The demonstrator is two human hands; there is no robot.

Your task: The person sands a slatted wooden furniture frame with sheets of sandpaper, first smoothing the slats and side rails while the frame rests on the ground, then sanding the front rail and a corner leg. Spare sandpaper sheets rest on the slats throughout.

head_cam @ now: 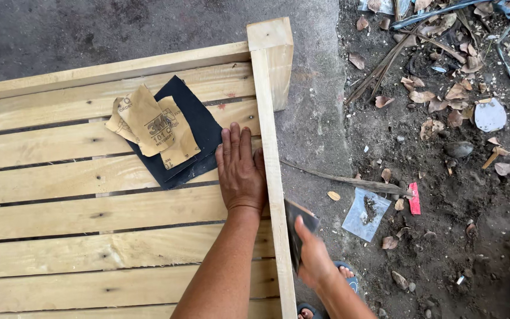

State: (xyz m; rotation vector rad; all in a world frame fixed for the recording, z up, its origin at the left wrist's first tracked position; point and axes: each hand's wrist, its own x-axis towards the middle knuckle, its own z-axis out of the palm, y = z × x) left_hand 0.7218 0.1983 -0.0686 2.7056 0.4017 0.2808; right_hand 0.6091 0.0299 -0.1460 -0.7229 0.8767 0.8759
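Wooden frame (119, 207) on ground; left hand (241, 168) flat, unclenched, on slats beside rail (274, 177). Right hand (314, 257) clenches dark sandpaper (297, 227) against rail's outer side. Spare sheets (160, 130) near left hand.

soft even daylight, no hard shadows, no glare, sharp focus throughout, slight wide-angle stretch at edges

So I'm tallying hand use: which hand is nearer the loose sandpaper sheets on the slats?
Left. The left hand lies flat just right of the sandpaper sheets; the right hand is beyond the rail, lower down.
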